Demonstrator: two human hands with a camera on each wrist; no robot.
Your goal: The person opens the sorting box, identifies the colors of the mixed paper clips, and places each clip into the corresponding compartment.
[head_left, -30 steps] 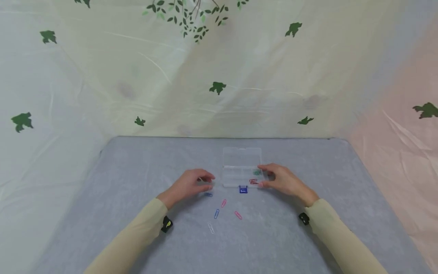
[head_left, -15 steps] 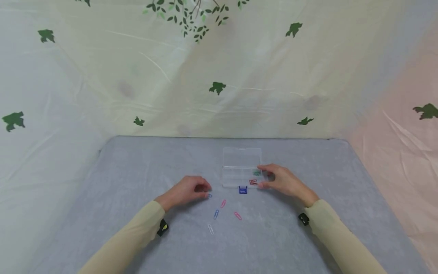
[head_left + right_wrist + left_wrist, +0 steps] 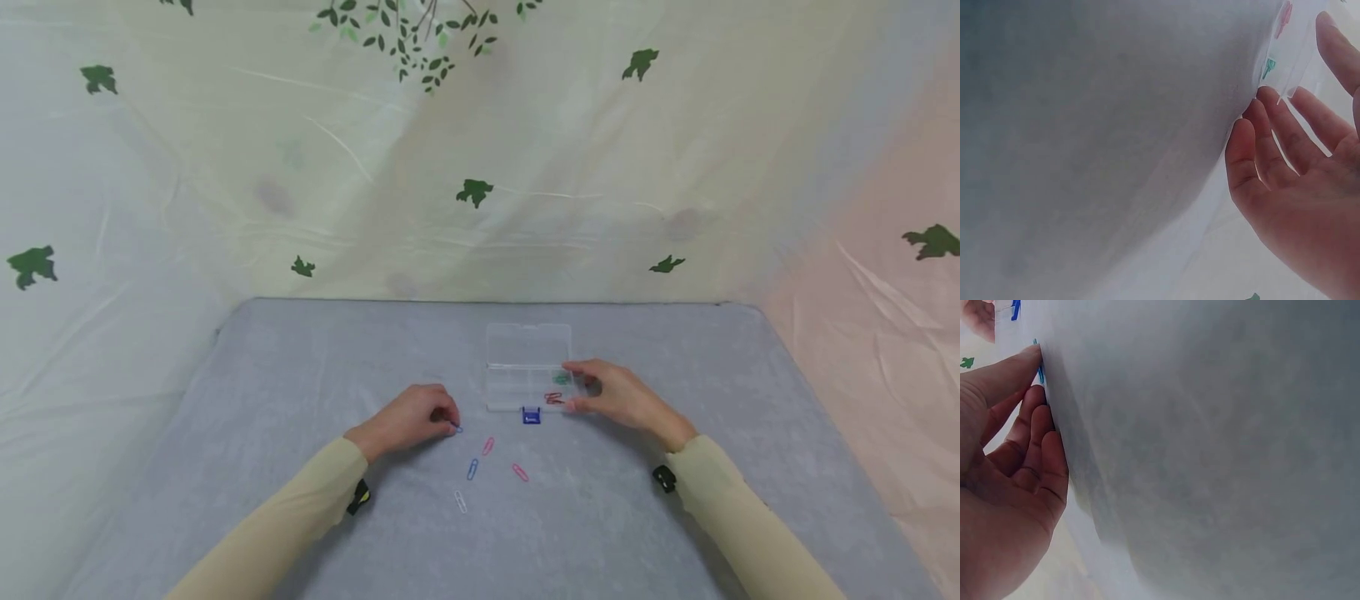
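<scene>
My left hand [image 3: 411, 418] is low over the table and pinches a blue paper clip [image 3: 1040, 374] between thumb and fingertips; most of the clip is covered by them in the head view. A clear plastic box [image 3: 507, 390] stands with its lid [image 3: 528, 343] raised toward the back and a blue latch [image 3: 531, 416] at its front. Thumb and fingers of my right hand [image 3: 626, 398] grip the box by its right end. In its right-hand compartments lie green paper clips [image 3: 561, 379] and red paper clips [image 3: 553, 398].
In front of the box, loose on the grey cloth-covered table [image 3: 337, 342], are a pink paper clip [image 3: 488, 446], another pink paper clip [image 3: 521, 472], a blue one [image 3: 472, 469] and a white one [image 3: 461, 502]. A patterned curtain [image 3: 360, 225] hangs behind the table.
My left hand has come down from beside the box, toward the front left, and its fingers have closed on the blue paper clip. The right hand keeps its hold on the box.
</scene>
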